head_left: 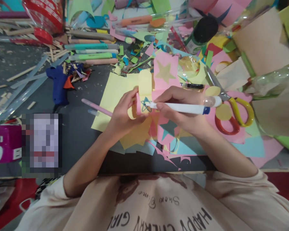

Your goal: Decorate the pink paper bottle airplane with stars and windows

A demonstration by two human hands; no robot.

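Note:
My left hand (122, 110) grips a small yellow-and-pink paper piece (144, 81) between thumb and fingers. A blue star outline (144, 100) is on its lower yellow part. In my right hand (179, 93) is a white marker (186, 108) with a blue end, its tip touching the star. Just above my hands lies pink paper (156, 62) with a star shape in it; another star shape (169, 127) shows below. Yellow sheets (106, 106) lie under my left hand. Right of my right hand, scissors (249, 117) with red and yellow handles rest on pink paper.
A blue glue gun (59, 85) and a pink pen (96, 106) lie to the left. Several capped markers (93, 57) and paper scraps (135, 59) are spread beyond. A red-labelled bottle (47, 19) is at the back left; a black-capped bottle (205, 29) is at the back right.

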